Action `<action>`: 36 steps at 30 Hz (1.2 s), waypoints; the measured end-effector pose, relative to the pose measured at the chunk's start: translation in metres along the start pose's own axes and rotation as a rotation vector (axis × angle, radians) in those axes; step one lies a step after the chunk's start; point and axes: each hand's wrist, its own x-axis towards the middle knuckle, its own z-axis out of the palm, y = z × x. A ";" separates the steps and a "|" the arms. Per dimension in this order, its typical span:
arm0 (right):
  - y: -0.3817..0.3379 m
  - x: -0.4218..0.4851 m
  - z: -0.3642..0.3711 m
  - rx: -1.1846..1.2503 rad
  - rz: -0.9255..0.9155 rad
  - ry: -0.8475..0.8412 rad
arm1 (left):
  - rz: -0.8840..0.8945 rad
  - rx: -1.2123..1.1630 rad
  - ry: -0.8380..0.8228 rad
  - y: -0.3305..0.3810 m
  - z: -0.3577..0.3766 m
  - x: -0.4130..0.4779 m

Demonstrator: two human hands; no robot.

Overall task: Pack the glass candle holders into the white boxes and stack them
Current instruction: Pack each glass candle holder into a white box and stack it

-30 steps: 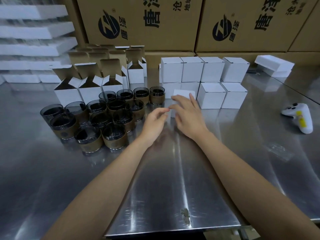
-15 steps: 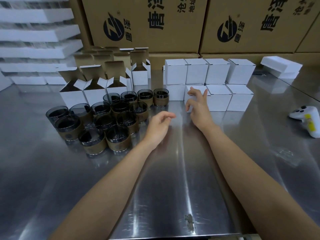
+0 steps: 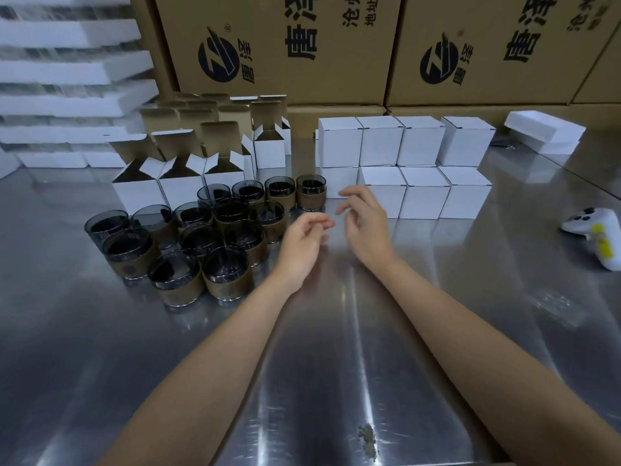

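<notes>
Smoky dark glass candle holders with brown bands [image 3: 225,274] stand in a tight cluster on the shiny steel table [image 3: 336,364], to the left of my hands, and many touch one another. I count fourteen.

My left hand [image 3: 302,250] hovers just beside the nearest ones, empty, with the fingers loosely curled. My right hand [image 3: 366,227] is also empty and relaxed, near the closed white cardboard boxes [image 3: 423,193].

I think the danger is the crowding. If I reach into the middle of the cluster, my wrist can knock a neighbour, and glass strikes glass or slides on the smooth metal. My right hand could also bump the stack, which is two high at the back, and push a top box off.

Of closed boxes I see eight; more may hide behind. Open white boxes with raised brown flaps [image 3: 181,190] wait behind the holders. Four show white fronts, and the others behind them I cannot count. One white controller with a yellow strip [image 3: 594,237] lies well apart on the right.
</notes>
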 end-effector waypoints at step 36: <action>0.012 0.163 0.140 -0.265 0.331 -0.442 | 0.057 0.205 0.085 -0.001 0.004 0.014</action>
